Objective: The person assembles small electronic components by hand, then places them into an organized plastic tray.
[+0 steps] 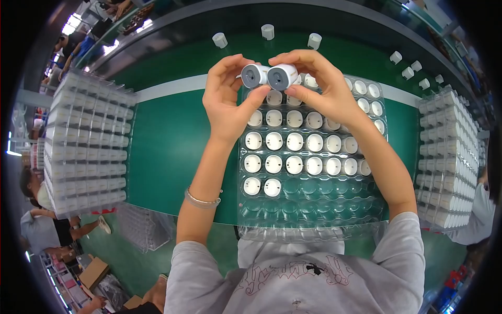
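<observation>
My left hand (228,94) grips a white cylindrical housing (253,76) with a grey end face. My right hand (317,83) grips a matching white housing (282,77), its grey, slotted end turned toward me. The two housings are side by side, close together, above the far part of a clear plastic tray (334,206). In the tray's pockets sit rows of white round cups (294,141), open side up. The nearest filled row holds two cups at its left end; pockets nearer me hold none. My forearms partly hide the tray's sides.
Tall stacks of filled trays stand at left (89,141) and right (447,157) on the green table (167,146). Several loose white housings (267,32) stand on the green conveyor belt (240,49) beyond. Other people work at the far left, and cardboard boxes (94,272) lie on the floor.
</observation>
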The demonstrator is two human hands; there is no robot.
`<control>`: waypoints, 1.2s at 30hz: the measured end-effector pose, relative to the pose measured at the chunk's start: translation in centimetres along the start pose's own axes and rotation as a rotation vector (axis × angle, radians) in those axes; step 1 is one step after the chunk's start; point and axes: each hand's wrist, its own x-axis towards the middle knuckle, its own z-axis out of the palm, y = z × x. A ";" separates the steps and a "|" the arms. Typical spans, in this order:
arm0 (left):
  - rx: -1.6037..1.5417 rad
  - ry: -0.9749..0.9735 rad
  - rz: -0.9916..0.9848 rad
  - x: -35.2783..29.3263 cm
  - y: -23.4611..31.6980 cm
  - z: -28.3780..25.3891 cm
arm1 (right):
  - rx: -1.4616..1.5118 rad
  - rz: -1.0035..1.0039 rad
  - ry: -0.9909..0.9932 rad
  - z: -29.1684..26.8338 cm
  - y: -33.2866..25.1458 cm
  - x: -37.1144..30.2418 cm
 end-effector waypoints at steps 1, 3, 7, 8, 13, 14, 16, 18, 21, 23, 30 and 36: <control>0.011 0.004 0.028 0.0 0.4 0.1 | -0.028 -0.024 -0.019 0.0 -0.4 0.0; 0.055 -0.005 0.076 -0.1 1.2 0.1 | -0.017 -0.070 -0.025 0.0 -0.5 -0.2; 0.126 -0.019 0.197 0.0 2.6 0.0 | 0.010 -0.109 -0.023 0.3 -1.2 -0.4; 0.127 -0.019 0.196 0.1 2.9 -0.1 | 0.012 -0.107 -0.024 0.3 -1.5 -0.4; 0.031 -0.115 0.160 -0.5 5.5 -1.4 | -0.219 -0.109 -0.125 -1.2 -4.6 -0.6; 0.041 -0.112 0.142 -1.4 6.3 -2.0 | -0.201 -0.099 -0.128 -0.9 -5.3 -1.0; -0.065 -0.344 0.014 -3.6 8.5 -3.7 | -0.267 -0.084 -0.321 0.2 -6.9 -2.5; 0.166 -0.529 -0.135 -5.7 10.1 -4.9 | -0.314 0.035 -0.386 1.4 -7.6 -4.9; 0.401 -0.674 -0.271 -7.6 10.9 -2.7 | -0.427 0.108 -0.498 1.5 -7.9 -7.7; 0.485 -0.647 -0.426 -9.0 11.1 -1.3 | -0.561 0.117 -0.558 1.7 -8.2 -8.8; 0.631 -0.909 -0.267 -7.3 9.8 2.5 | -0.862 0.098 -0.505 1.8 -9.8 -10.9; 0.695 -0.859 -0.125 -4.8 8.9 0.7 | -0.599 0.262 -0.056 -2.8 -8.5 -9.4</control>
